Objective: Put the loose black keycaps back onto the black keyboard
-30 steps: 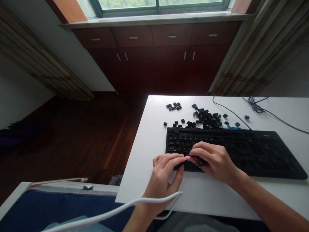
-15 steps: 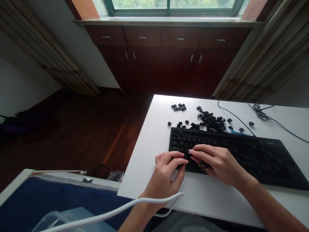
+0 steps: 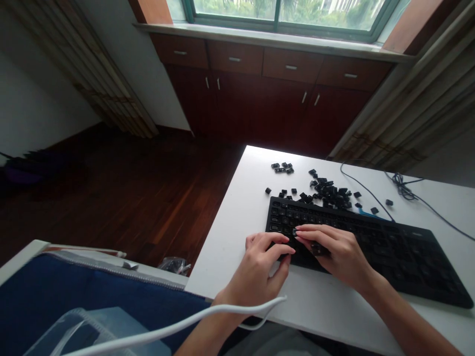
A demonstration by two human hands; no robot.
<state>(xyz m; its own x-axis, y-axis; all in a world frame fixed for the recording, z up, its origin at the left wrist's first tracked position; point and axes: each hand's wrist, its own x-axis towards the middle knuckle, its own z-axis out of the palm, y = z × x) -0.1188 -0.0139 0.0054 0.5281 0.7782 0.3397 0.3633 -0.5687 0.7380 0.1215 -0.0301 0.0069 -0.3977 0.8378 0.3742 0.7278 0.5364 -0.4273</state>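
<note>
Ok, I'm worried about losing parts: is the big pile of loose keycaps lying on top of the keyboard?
No, the keycap pile lies on the white table, beyond the far edge of the keyboard.

keyboard (image 3: 393, 253) on table (image 3: 222, 242), keycaps (image 3: 330, 192) behind keyboard

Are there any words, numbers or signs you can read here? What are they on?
I can't read any.
Black keyboard: a small pale mark near its far edge, toward the right, too blurred to read.
Rest of the keyboard: any letters are too small and dark.
Loose black keycaps: nothing readable.
</note>
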